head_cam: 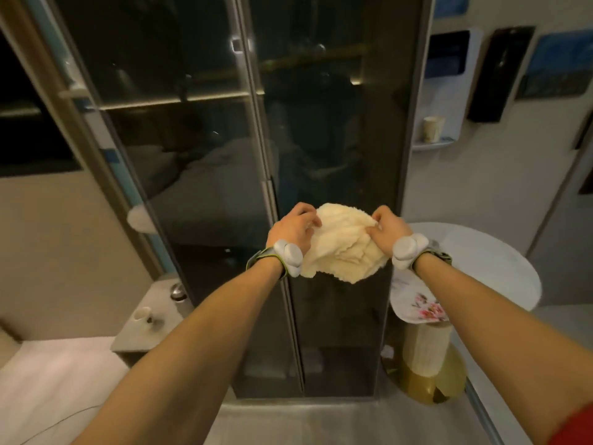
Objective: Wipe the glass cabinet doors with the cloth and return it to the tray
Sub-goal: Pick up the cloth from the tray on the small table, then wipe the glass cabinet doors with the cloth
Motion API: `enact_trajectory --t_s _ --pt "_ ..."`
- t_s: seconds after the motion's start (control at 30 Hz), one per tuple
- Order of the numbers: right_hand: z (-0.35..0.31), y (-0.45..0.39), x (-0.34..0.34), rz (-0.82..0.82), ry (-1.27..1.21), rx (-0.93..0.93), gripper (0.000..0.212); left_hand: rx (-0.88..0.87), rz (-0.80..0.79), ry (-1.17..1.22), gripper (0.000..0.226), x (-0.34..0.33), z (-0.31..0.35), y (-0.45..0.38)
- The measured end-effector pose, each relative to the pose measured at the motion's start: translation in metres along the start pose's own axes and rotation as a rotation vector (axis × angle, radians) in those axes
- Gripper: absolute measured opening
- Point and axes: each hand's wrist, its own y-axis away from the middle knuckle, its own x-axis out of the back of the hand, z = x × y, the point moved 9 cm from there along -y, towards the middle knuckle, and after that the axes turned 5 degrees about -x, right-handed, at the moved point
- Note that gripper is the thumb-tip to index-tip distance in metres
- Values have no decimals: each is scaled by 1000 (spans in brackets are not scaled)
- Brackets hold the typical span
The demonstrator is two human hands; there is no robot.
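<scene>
A fluffy cream cloth [345,245] is stretched between both hands in front of the dark glass cabinet doors [327,130]. My left hand [293,228] pinches its left edge and my right hand [386,226] pinches its right edge. The cloth hangs just before the lower part of the right door, and I cannot tell whether it touches the glass. A flowered tray [417,305] lies on the round white table [491,261] to the right, partly hidden by my right forearm.
A small bedside stand [150,319] with a cup and a metal object sits left of the cabinet, next to a white bed [57,387]. The round table has a gold base [423,377]. A wall shelf [433,142] holds a mug at the right.
</scene>
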Motion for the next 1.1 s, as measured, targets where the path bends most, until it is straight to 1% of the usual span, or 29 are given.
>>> enact_trajectory --t_s 0.07,0.2,0.27,0.33,0.53,0.7,0.8,0.9,0.97,1.0,1.07,1.1 --pt "-39 3 -12 -27 -20 45 14 42 26 -19 18 31 -25 8" --pt "-112 -3 -32 -46 -49 128 15 102 88 -78 19 86 -72 20" --pt "-145 -9 -41 -28 -69 189 13 113 103 -134 19 111 -92 25" --pt "-172 -15 -46 21 -79 251 14 100 133 -176 25 132 -106 28" --pt "-238 -49 -61 50 -99 365 16 94 243 -282 35 178 -145 15" --pt "-272 -74 -64 146 -90 440 15 142 323 -346 48 200 -177 -2" --pt "-291 -85 -65 246 -41 480 14 68 285 -400 56 202 -192 -16" --pt "-302 -92 -62 443 97 483 12 -19 185 -469 69 193 -206 -32" --pt "-306 -92 -59 580 169 443 6 -88 117 -502 72 183 -211 -41" --pt "-307 -92 -60 624 193 412 6 -119 84 -517 75 178 -214 -45" --pt "-308 -95 -61 644 208 343 6 -151 43 -570 81 172 -217 -51" --pt "-309 -96 -60 646 207 311 7 -161 48 -618 81 171 -218 -52"
